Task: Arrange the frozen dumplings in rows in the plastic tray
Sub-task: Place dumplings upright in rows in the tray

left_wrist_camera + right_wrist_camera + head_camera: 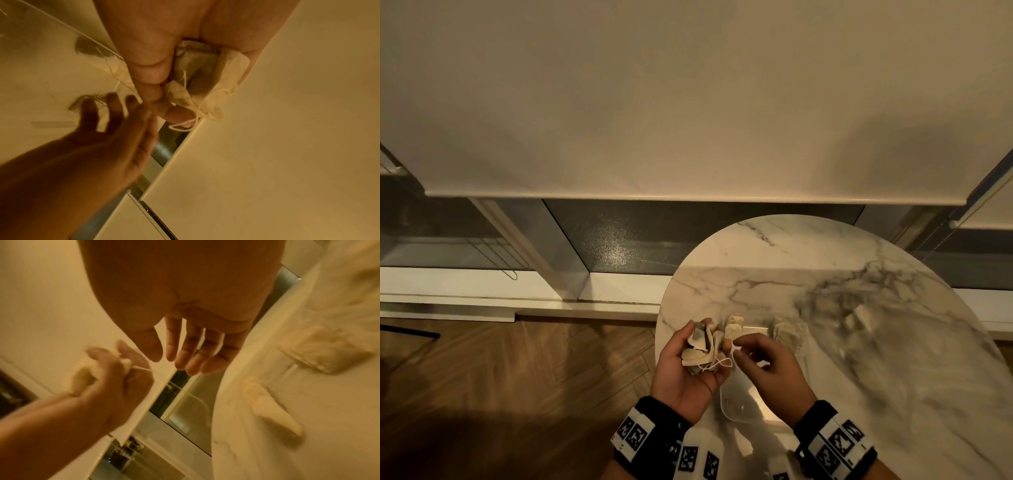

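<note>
- while it hovers palm-up at the near edge of the round marble table, the left hand has its fingers curled round a bunch of pale pouches with white strings.
- right hand sits just beside it, fingers loose and straight, grasping nothing.
- clear plastic tray lies on the table below both hands, partly hidden by them.
- more pale pieces rest on the table just beyond the hands; one is close to the left fingertips.
- blurred, so whether these are dumplings is unclear.
</note>
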`<action>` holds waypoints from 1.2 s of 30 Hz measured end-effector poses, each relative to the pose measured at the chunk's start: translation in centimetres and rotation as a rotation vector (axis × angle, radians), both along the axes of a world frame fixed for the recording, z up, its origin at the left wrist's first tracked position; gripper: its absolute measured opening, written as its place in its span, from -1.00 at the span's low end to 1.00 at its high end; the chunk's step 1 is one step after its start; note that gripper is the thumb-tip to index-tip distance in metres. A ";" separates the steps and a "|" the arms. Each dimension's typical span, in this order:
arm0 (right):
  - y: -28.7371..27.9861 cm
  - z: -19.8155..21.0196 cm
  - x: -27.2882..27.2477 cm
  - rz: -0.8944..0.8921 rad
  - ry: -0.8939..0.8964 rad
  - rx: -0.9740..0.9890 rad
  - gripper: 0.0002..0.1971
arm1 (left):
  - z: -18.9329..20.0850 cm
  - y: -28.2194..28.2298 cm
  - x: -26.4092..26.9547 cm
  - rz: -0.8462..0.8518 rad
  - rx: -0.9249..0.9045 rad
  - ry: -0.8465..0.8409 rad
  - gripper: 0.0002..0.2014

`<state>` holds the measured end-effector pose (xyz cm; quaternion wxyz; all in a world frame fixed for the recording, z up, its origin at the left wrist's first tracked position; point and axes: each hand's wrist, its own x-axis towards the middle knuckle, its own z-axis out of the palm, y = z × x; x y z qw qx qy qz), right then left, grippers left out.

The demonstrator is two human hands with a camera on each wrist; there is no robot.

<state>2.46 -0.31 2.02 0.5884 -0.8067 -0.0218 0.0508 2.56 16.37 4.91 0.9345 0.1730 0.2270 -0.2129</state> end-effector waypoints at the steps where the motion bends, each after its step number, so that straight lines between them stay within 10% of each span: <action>1: 0.1 1.4 -0.3 -0.001 -0.067 0.016 -0.84 | 0.0 -0.1 0.0 -0.005 0.014 0.001 -0.73; 6: -0.2 5.8 -0.7 0.174 -0.414 -0.143 -0.84 | -0.3 -1.0 -0.2 -0.022 0.088 0.019 -0.75; 19: 0.5 4.8 -0.4 0.270 -0.555 -0.617 -0.84 | -0.7 -1.4 0.0 -0.062 0.059 0.027 -0.77; 36: 0.1 6.8 -0.2 0.150 -0.371 -0.168 -0.93 | -2.6 -1.5 0.7 -0.151 0.139 0.195 -0.77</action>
